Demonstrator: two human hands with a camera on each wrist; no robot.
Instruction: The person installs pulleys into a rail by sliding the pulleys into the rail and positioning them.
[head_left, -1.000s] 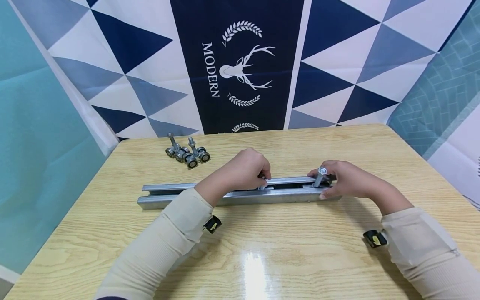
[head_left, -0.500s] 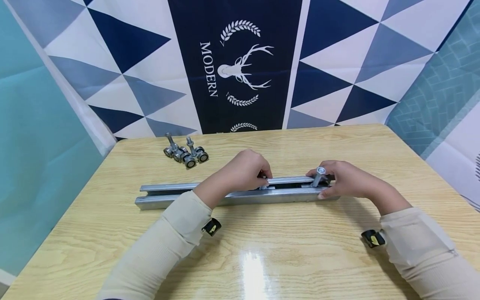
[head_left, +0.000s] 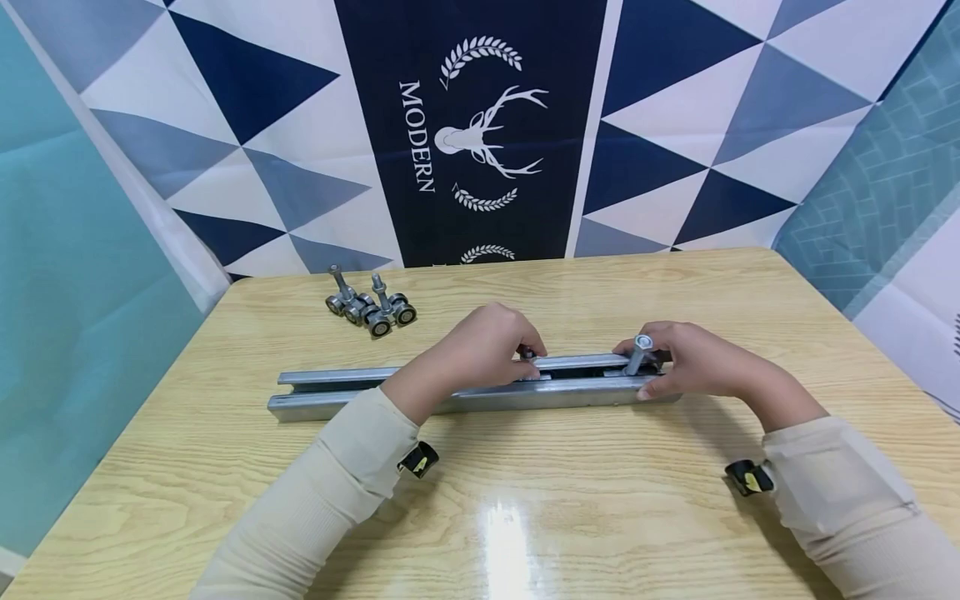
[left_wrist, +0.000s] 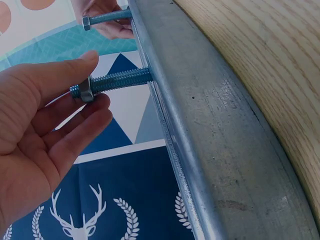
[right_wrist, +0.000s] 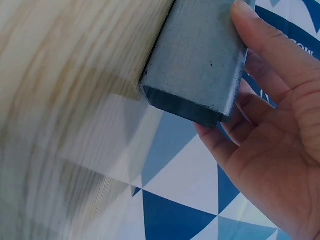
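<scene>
A long silvery metal rail [head_left: 585, 396] lies across the table with its slotted side up. Out of the slot rises a threaded bolt [left_wrist: 122, 79] bearing a hex nut [left_wrist: 86, 90] near its free end. My left hand [head_left: 487, 352] pinches this bolt at the nut, thumb on one side and fingers on the other. Farther right, a second bolt [head_left: 640, 356] stands up from the slot close to the rail's right end. There my right hand [head_left: 701, 360] grips the rail, its thumb on the near wall and fingers over the far side. Whatever carries the bolts inside the rail is mostly hidden.
Two roller trolleys [head_left: 384, 310] with upright bolts and several small wheels stand together at the table's back left. The wooden table [head_left: 600, 492] ends at a patterned cloth [head_left: 480, 142] behind.
The fingers of my left hand have shifted slightly around the bolt, and the hand sits a little lower. My right hand keeps its hold on the rail's end.
</scene>
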